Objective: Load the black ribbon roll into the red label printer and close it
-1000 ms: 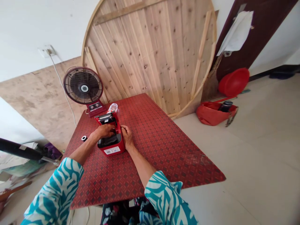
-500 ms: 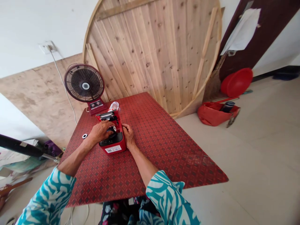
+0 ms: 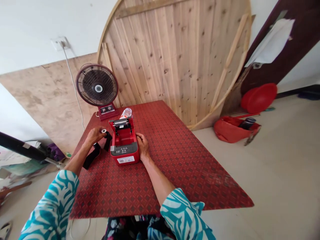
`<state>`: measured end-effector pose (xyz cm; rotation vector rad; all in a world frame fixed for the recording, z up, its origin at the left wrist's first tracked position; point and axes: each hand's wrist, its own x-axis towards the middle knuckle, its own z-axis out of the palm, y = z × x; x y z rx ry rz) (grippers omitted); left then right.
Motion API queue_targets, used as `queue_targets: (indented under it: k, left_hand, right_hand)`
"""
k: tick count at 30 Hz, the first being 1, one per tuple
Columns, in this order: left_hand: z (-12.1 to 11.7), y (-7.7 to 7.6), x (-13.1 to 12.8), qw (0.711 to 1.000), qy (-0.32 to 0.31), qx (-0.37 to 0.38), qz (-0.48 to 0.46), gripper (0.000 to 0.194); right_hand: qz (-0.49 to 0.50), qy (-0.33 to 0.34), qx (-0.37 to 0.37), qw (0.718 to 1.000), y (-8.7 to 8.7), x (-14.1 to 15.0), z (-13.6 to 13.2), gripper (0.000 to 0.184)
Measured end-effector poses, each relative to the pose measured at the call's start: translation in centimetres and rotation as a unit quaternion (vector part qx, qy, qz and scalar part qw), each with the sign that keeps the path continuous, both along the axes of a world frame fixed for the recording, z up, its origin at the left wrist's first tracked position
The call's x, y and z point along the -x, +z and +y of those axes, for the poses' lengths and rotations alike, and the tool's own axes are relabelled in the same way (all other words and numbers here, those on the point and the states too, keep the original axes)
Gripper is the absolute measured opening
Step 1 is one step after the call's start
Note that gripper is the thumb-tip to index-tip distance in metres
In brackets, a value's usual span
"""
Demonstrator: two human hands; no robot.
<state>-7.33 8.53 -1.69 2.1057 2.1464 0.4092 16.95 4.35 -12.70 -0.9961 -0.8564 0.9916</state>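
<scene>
A red label printer (image 3: 126,158) with a black front panel stands on the table, its lid (image 3: 121,124) raised and its red inner bay exposed. Just left of it, my left hand (image 3: 95,135) is closed on a black ribbon roll (image 3: 104,131) with a white core. Loose black ribbon (image 3: 91,158) trails from there down onto the tabletop. My right hand (image 3: 143,146) grips the printer's right side wall, its fingers curled at the upper edge.
On the red patterned table (image 3: 180,160), a clear plastic bottle (image 3: 126,113) lies behind the printer and a fan (image 3: 98,89) stands at the back left. A round wooden board (image 3: 175,56) leans on the wall. A red bag (image 3: 228,130) and red basin (image 3: 261,97) are on the floor.
My left hand has come out of the printer's bay and moved left with the black ribbon roll, ribbon now trailing. My right hand stays at the printer's side. The view has shifted slightly.
</scene>
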Motion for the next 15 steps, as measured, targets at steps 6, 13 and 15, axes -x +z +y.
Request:
queue_targets:
  k: [6,13,15]
  left_hand:
    - [1.1,-2.0,0.0,0.999,0.014,0.030,0.003,0.023]
    - [-0.9,-2.4,5.0,0.955,-0.010,-0.002,-0.296,0.060]
    - [-2.5,-2.8,6.7,0.935,-0.001,0.016,-0.355,0.067]
  right_hand:
    - [-0.003,-0.003,0.000,1.000,-0.1,0.0,0.0,0.029]
    - [-0.002,0.009,-0.011,1.000,-0.5,-0.1,0.2,0.031]
    - [-0.001,0.009,-0.008,1.000,-0.5,-0.1,0.2,0.031]
